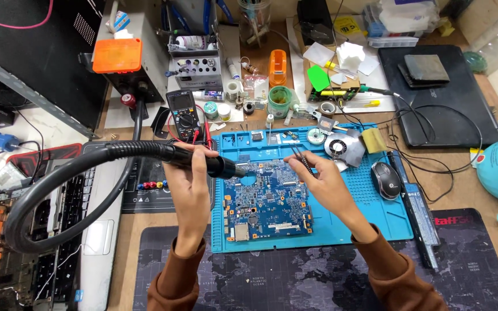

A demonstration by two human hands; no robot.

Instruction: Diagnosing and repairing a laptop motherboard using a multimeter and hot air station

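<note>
Left hand [187, 173] aims hot-air wand [203, 160] at blue circuit board [267, 201]; right hand [321, 178] grips tweezers [302, 156].

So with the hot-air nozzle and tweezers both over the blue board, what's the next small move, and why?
Probably lower the tweezers in the right hand onto the part beside the nozzle. The left hand already aims the nozzle at the upper edge of the circuit board, while the tweezer tips seem to hover just above it.

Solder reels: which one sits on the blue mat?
The small solder reel at the blue mat's top edge, beside the round fan. The other reel, right of the multimeter, lies on the wooden bench.
</note>
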